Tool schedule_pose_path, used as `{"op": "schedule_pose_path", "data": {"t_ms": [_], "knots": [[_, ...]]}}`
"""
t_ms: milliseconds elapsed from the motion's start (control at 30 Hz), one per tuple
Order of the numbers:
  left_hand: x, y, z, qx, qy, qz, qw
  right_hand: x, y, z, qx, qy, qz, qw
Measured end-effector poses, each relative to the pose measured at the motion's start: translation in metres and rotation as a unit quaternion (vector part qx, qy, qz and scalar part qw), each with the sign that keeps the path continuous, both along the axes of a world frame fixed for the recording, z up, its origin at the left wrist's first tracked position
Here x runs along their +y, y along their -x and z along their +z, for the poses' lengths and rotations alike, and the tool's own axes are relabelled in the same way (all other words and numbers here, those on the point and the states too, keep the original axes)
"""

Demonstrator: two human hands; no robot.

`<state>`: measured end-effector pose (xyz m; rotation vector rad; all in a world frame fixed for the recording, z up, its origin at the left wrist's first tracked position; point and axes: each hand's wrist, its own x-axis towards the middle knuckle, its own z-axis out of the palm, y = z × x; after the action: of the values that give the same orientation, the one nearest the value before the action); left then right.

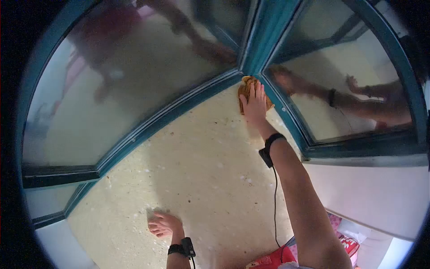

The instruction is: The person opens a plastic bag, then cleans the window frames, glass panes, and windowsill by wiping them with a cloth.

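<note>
My right hand (255, 103) reaches far forward into the corner where two window frames meet. It holds a brown and yellow cloth (243, 99) pressed down against the pale speckled sill (201, 166), its fingers extended over the fabric. Part of the cloth is hidden under the palm. Lower down and to the left, my left hand (164, 225) rests on the sill with its fingers slightly apart and nothing visible in it. Both wrists wear a black strap with a small device and a cable.
Teal window frames (168, 121) run along both sides, with glass panes (148, 76) reflecting arms. A white wall section (371, 186) stands at right. Red packaging (273, 260) and pink items lie at the lower right. Small dark specks dot the sill.
</note>
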<state>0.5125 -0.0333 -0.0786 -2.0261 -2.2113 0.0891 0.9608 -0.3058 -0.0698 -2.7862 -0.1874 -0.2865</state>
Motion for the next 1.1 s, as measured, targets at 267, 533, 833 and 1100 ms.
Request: {"op": "schedule_pose_path", "data": {"t_ms": [267,533,833,1100], "knots": [[-0.003,0.009,-0.011,0.008,-0.026,-0.023,0.999,0.043,-0.042,-0.033,-0.190,-0.016,-0.091,0.978],[-0.003,0.005,-0.002,-0.009,-0.008,-0.028,1.000,0.277,0.189,-0.006,0.214,-0.372,0.272,0.861],[-0.002,0.004,-0.001,0.022,-0.008,-0.014,1.000,0.272,0.251,0.071,0.395,-0.587,0.330,0.625],[-0.001,0.011,-0.014,0.029,-0.029,-0.020,0.999,0.005,0.019,0.067,-0.054,-0.211,0.039,0.975]]}}
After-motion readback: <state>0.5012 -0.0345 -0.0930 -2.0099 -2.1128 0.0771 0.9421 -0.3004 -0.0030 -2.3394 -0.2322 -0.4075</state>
